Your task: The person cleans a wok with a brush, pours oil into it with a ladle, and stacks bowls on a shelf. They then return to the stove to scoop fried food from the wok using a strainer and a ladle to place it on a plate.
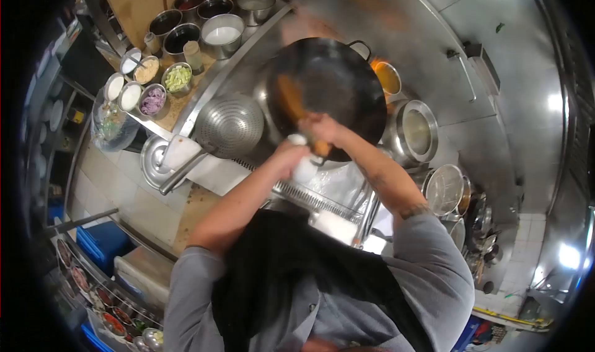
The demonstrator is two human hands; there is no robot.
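A large black wok [347,85] sits on the stove in front of me, its far loop handle standing out at the upper right. My right hand [323,130] is closed around a brown wok brush [289,96], blurred by motion, whose bristle end reaches into the wok. The brush's butt end sticks out below the fist. At the near rim, my left hand [290,157] is closed on a white cloth [305,171], close to the wok's near handle. How far the cloth wraps that handle is hidden.
Left of the wok lies a perforated strainer [229,125]. Metal pots of sauces [223,34] and bowls of chopped ingredients [178,77] line the left counter. Flame shows near a small orange-lit pot [388,78]. A steel pot [416,133] and a mesh strainer [444,189] stand at right.
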